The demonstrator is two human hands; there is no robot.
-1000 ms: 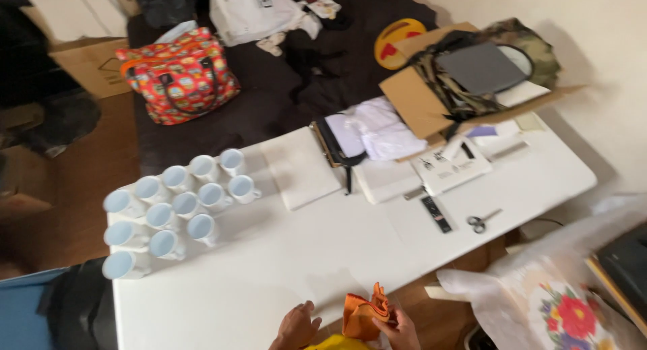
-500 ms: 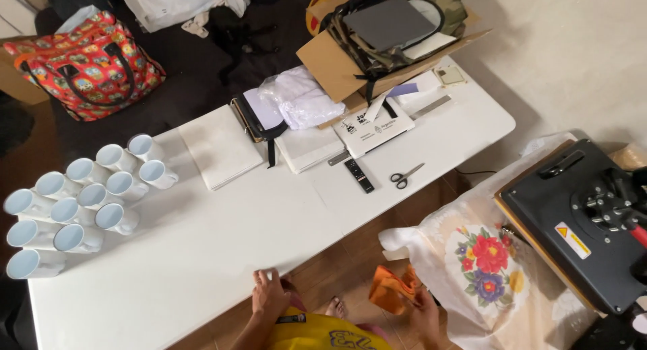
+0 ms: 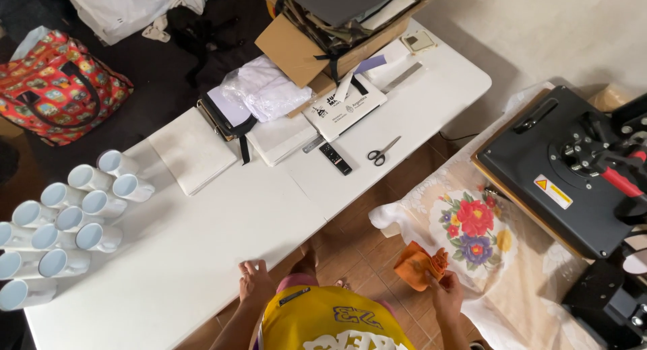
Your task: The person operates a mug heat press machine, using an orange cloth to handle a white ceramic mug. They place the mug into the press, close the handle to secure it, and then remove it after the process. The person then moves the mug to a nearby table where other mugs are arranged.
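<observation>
On the white table (image 3: 222, 235) there are eleven white mugs (image 3: 67, 218) lying on their sides — some at the left edge are cut off, so the count may be a little short. There is one pair of scissors (image 3: 381, 150), one black remote control (image 3: 335, 158), one metal ruler (image 3: 402, 77) and two flat white boards (image 3: 192, 150). One cardboard box (image 3: 303, 47) — one red patterned bag (image 3: 57, 87) behind. One orange cloth (image 3: 419, 266), one black heat press (image 3: 566, 171), one flowered tablecloth (image 3: 472, 222).

A long white table (image 3: 222, 256) runs diagonally across the frame. A plain pale wall (image 3: 552, 26) fills the upper right. Brown tiled floor (image 3: 367, 245) shows at lower centre, and a dark rug (image 3: 168, 67) at upper left.
</observation>
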